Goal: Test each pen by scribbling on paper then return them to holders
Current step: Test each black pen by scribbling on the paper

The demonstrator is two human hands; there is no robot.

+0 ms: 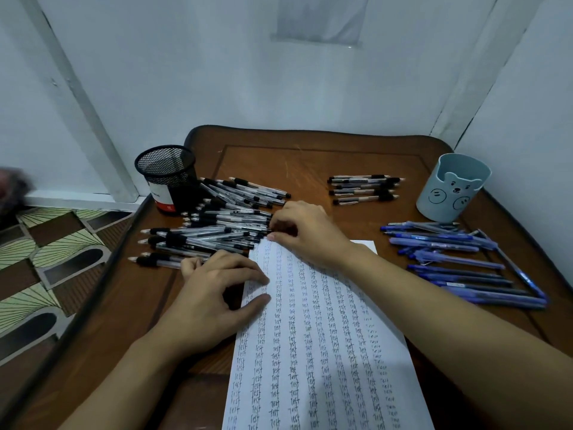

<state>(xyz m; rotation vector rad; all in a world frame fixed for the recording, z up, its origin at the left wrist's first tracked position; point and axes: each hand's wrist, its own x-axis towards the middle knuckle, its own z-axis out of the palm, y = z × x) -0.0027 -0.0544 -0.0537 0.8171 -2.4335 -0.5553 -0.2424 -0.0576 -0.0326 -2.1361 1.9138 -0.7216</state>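
A white paper (325, 352) covered in columns of "test" scribbles lies on the wooden table (310, 156). A big pile of black pens (217, 225) lies left of it, beside an empty black mesh holder (167, 178). My right hand (307, 234) reaches over the paper's top corner. Its curled fingers and thumb pinch the end of a black pen at the pile's right edge. My left hand (217, 293) rests on the paper's left edge with thumb and forefinger on the sheet, its little finger touching a pen.
A few black pens (362, 189) lie in a neat row at the back middle. Several blue pens (459, 262) are spread at the right, below a light blue bear-face holder (449, 187). White walls close in behind and to the right; patterned floor shows at the left.
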